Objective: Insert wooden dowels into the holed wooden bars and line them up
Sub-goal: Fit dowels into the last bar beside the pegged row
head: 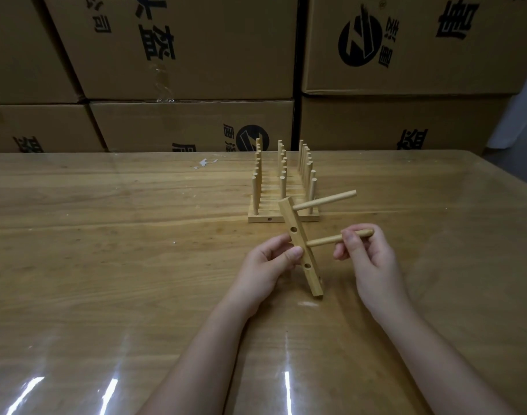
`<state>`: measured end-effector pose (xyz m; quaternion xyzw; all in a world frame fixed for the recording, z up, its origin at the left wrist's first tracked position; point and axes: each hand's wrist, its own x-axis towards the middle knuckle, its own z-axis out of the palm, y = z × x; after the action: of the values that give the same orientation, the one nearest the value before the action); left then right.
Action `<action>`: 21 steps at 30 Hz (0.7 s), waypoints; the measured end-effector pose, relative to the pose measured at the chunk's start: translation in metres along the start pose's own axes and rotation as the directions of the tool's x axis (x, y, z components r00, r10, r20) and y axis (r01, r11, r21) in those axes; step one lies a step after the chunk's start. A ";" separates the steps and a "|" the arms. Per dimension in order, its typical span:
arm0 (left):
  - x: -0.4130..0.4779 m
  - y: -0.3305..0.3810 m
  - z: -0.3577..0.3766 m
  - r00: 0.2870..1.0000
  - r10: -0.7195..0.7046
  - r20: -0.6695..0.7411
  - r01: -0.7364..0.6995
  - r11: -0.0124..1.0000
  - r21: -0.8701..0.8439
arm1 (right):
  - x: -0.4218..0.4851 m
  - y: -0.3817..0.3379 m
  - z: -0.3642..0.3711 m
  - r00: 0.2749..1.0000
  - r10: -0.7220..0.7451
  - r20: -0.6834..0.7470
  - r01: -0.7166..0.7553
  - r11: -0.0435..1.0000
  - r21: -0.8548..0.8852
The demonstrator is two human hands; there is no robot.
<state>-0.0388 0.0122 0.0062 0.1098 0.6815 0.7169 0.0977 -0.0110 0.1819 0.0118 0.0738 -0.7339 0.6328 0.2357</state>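
Left grip point(268, 265) pinches the tilted holed bar point(298, 241), its lower end on the counter point(106, 235). Right grip point(373, 262) pinches a dowel point(325, 240) seated mid-bar; second dowel point(325, 200) sticks out near the bar's top

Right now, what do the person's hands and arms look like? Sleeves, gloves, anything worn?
The left hand and right hand are bare: no gloves, and no rings that I can see. The left forearm and right forearm are bare to the frame's edge, with no sleeves, watch or bands in view. The nails that show look short and unpainted.
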 end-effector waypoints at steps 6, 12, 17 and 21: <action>0.001 -0.004 -0.001 1.000 0.009 -0.011 -0.009 1.000 -0.001 | -0.002 -0.002 0.001 1.000 -0.010 0.015 0.010 1.000 0.002; -0.001 -0.004 -0.002 0.999 0.031 0.020 -0.031 0.999 0.019 | -0.002 -0.003 0.001 1.000 -0.019 0.008 0.019 1.000 -0.014; -0.001 -0.003 0.000 0.998 0.053 0.027 -0.053 0.999 0.005 | -0.002 -0.004 0.000 1.000 -0.005 -0.001 0.005 1.000 -0.022; -0.002 -0.002 0.001 0.997 0.073 0.032 -0.073 0.997 0.006 | -0.003 -0.005 0.001 1.000 -0.016 -0.014 0.015 0.999 -0.050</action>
<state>-0.0363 0.0124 0.0043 0.1462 0.6781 0.7156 0.0820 -0.0063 0.1798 0.0147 0.0691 -0.7471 0.6130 0.2478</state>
